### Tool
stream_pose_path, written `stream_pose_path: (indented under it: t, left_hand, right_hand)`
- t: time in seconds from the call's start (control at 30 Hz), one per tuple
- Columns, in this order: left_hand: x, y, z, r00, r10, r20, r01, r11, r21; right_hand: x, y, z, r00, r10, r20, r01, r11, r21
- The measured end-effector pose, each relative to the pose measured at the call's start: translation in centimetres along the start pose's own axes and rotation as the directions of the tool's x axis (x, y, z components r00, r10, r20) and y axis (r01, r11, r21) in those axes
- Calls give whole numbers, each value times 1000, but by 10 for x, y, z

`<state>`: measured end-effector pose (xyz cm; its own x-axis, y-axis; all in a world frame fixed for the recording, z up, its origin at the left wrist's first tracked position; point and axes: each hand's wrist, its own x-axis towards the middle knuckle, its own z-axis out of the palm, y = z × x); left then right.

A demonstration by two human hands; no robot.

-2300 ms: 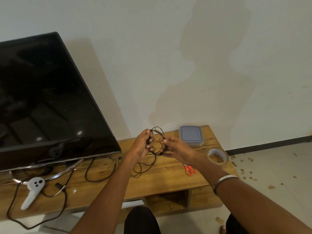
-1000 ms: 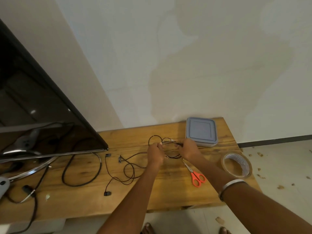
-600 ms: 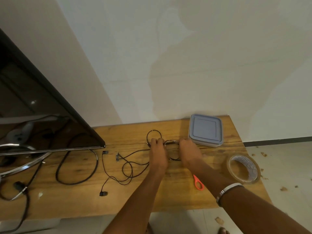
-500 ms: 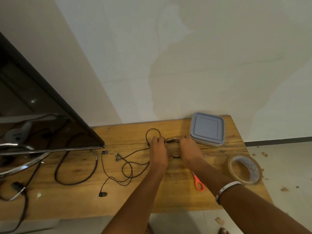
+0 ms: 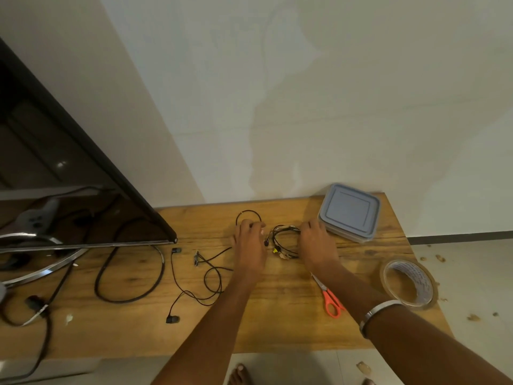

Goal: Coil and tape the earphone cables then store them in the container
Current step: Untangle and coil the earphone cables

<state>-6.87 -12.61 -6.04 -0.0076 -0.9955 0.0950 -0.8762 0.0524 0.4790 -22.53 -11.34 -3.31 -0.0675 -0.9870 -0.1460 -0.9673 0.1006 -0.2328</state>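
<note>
Coiled black earphone cable point(image 5: 286, 241) is laid flat on the wooden tabletop point(image 5: 277, 301), pressed between both hands; the left hand point(image 5: 249, 245) touches its left edge, the right hand point(image 5: 316, 245) its right, fingers seemingly relaxed.

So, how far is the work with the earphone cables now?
Done: one coil lies wound on the table, between the left hand and right hand. In hand: both hands rest at it; taping not visible. Left: the loose earphone cable, then storing in the container, still lidded. Tape roll and scissors lie untouched.
</note>
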Motion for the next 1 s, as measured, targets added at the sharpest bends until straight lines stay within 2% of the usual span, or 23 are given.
stream_pose_path:
  t: [0.27,0.37,0.5,0.7,0.83,1.0]
  left_hand:
    - [-1,-32,-21,982,-187,-18,186,979,-80]
    - [-3,-37,-24,986,-168,-5,166,979,-118]
    - [-3,-38,-21,990,-143,6,143,981,-134]
    - [-2,-38,-13,995,-85,46,88,993,-80]
    - [-1,-40,-14,995,-98,29,99,992,-71]
    - [-3,-41,-16,996,-86,32,88,994,-71]
  right_hand:
    - [3,-6,-4,998,-37,-59,42,996,75]
    - [5,-5,-8,999,-28,-21,30,993,110]
    - [3,-2,-9,998,-57,-39,63,984,164]
    - [4,6,-11,995,-93,-30,97,973,211]
    - [-3,9,-6,967,-252,-34,254,957,138]
    - [-14,0,7,971,-236,-32,235,971,-44]
